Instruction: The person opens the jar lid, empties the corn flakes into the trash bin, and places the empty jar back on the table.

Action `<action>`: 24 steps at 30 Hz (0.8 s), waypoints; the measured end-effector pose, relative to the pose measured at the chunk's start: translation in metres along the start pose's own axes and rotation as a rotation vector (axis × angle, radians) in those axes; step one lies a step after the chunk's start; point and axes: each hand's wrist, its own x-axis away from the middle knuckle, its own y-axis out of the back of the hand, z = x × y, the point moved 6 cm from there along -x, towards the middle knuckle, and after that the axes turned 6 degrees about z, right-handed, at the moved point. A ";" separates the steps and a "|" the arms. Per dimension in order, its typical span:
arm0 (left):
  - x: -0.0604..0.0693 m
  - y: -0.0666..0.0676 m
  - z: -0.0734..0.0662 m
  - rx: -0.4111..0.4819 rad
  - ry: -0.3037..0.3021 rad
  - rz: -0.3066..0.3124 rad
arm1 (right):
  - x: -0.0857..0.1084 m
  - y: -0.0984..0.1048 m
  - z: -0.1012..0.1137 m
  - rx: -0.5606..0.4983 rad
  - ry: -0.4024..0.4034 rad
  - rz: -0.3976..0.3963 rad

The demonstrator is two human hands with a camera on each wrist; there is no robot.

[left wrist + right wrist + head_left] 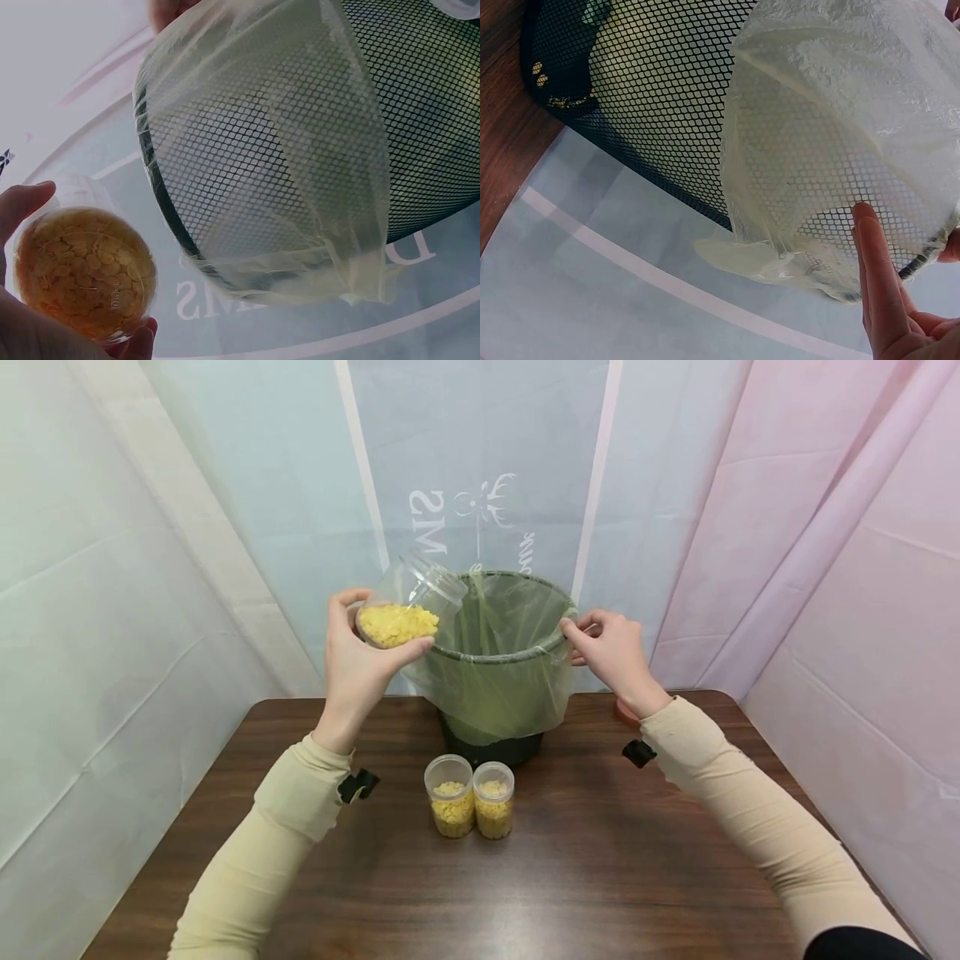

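My left hand (358, 672) grips a clear jar (420, 578) partly filled with yellow flakes (396, 625). The jar is tilted, its mouth pointing right over the near-left rim of a black mesh bin (487, 752). In the left wrist view the jar's base (86, 274) faces the camera. A thin translucent yellow-green bag (510, 706) lines the bin and is folded down outside it. At the bin's right rim, my right hand (611, 647) pinches the bagged edge between thumb and fingers. Its straighter fingers (877, 262) lie along the outside of the bag.
Two open clear jars (451, 810) (494, 814) with yellow flakes stand side by side in front of the bin. A reddish round object (627, 712) lies partly hidden behind the right wrist. Pale curtains (285, 485) surround the dark wooden table (585, 877).
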 end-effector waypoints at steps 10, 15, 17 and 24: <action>-0.010 -0.003 0.002 -0.023 -0.009 -0.003 | 0.001 -0.001 0.004 0.015 -0.007 0.019; -0.016 -0.004 0.004 -0.032 -0.013 -0.012 | 0.001 0.000 0.004 0.013 -0.016 0.024; -0.018 -0.005 0.004 -0.022 -0.012 -0.008 | 0.002 0.000 0.003 0.003 -0.021 0.028; -0.016 -0.006 -0.017 -0.023 -0.012 -0.008 | 0.002 0.000 0.003 0.013 -0.015 0.032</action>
